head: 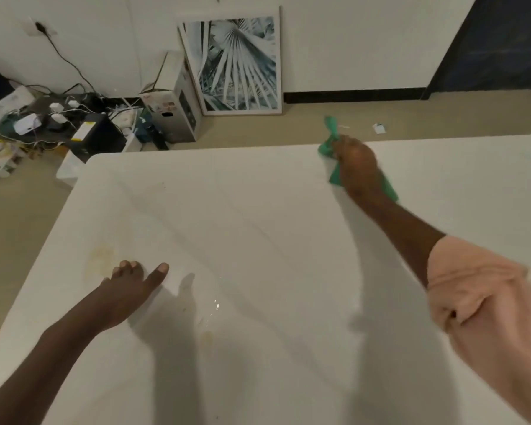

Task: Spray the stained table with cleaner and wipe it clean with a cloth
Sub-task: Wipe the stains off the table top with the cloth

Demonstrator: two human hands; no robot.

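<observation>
In the lower left of the frame the left hand (129, 288) rests flat on the white table (258, 240), fingers straight and spread, holding nothing. Just beside its fingertips, toward the left edge, there is a pale yellowish stain (100, 260). A small wet patch (213, 306) shines near the lower centre, with another faint yellowish mark (207, 335) just below it. In the right part, a peach sleeve (485, 305) covers the upper arm. At the upper right, near the far table edge, the right hand (356, 167) grips a green cloth (331, 148), fingers curled around it. Behind, on the floor, a framed leaf picture (236, 62) leans on the wall, with a cardboard box (174, 99) and tangled cables (43, 118) at the upper left.
</observation>
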